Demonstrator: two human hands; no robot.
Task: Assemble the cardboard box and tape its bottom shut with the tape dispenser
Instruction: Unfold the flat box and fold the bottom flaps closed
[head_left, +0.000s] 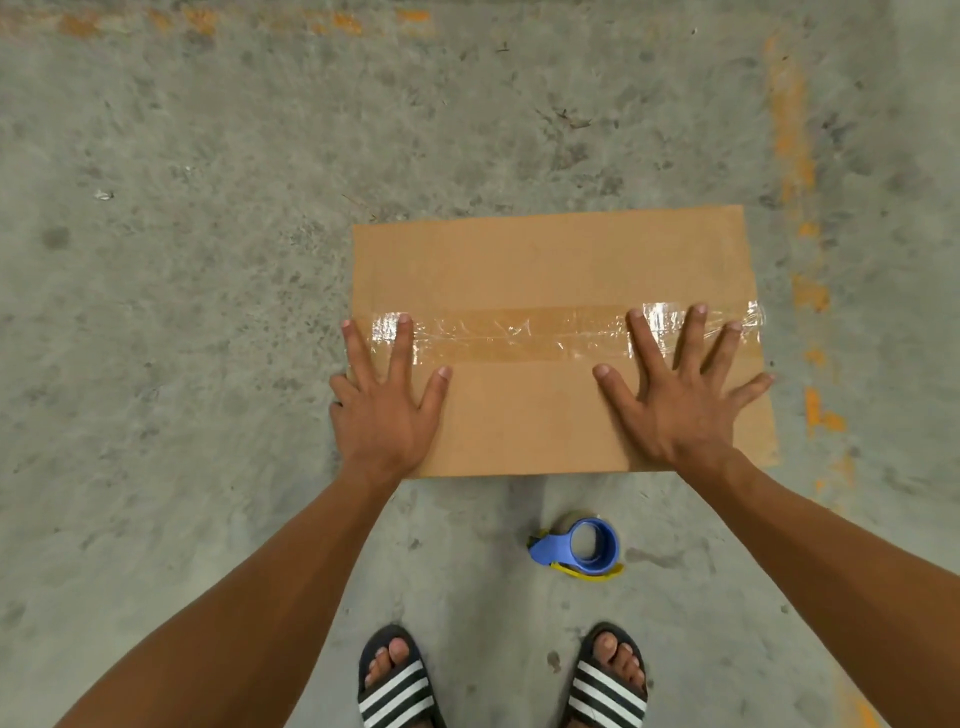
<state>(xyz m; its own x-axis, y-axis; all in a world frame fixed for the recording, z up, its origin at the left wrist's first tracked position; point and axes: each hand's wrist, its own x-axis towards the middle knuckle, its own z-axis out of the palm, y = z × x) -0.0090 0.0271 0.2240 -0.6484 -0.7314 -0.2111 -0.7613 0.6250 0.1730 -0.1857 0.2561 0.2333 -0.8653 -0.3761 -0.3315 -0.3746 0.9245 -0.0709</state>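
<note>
Head view looks down on the cardboard box (545, 270), bottom face up on the concrete floor (208, 260), with a clear tape strip (519, 332) running 9 to 3 o'clock along the centre seam. Left hand (384, 410) and right hand (675, 410) lie flat with fingers spread wide, gripping nothing, fingertips pressing the strip's two ends. Blue tape dispenser (576, 548) sits apart on the floor at 6 o'clock from the box, between the forearms, nearer the right hand. Taping looks done, judging by the smooth full-length strip. No readable writing shows; the striped sandals (400, 686) carry no legible brand.
</note>
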